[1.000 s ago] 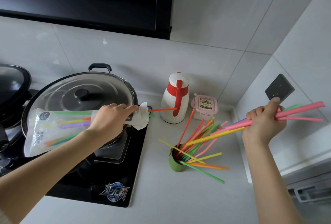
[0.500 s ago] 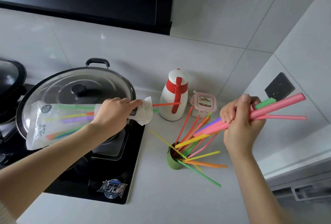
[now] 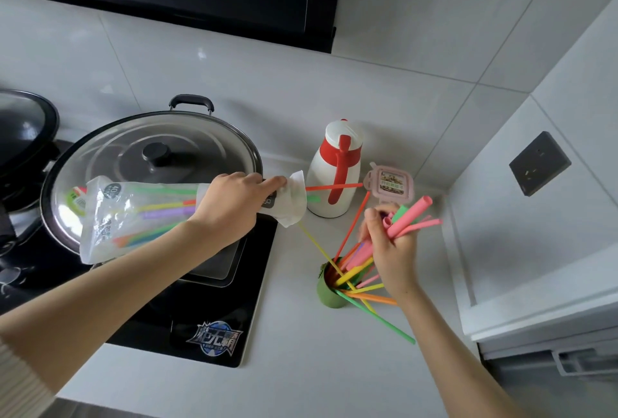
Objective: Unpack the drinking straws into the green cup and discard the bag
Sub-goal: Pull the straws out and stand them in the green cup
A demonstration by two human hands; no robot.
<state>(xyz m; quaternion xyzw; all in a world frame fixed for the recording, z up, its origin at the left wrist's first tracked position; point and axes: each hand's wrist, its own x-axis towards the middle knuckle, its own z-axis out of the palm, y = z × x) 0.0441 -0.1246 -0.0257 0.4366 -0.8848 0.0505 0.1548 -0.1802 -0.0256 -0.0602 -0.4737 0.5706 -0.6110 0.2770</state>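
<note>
Maybe halfway. Left grip (image 3: 230, 206) is curled round the neck of the straw bag (image 3: 133, 213) above the wok lid (image 3: 157, 156); several straws inside. Right grip (image 3: 391, 247) clamps a straw bundle (image 3: 413, 215) just over the part-filled green cup (image 3: 329, 295) on the surface (image 3: 301, 367). Bag undiscarded.

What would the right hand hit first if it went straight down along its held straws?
Likely the loose straws fanned in the green cup, just below the right hand; depth unclear.

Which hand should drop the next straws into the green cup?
Right. The right hand grips a straw bunch just above the green cup; the left hand holds the bag over the stove.
</note>
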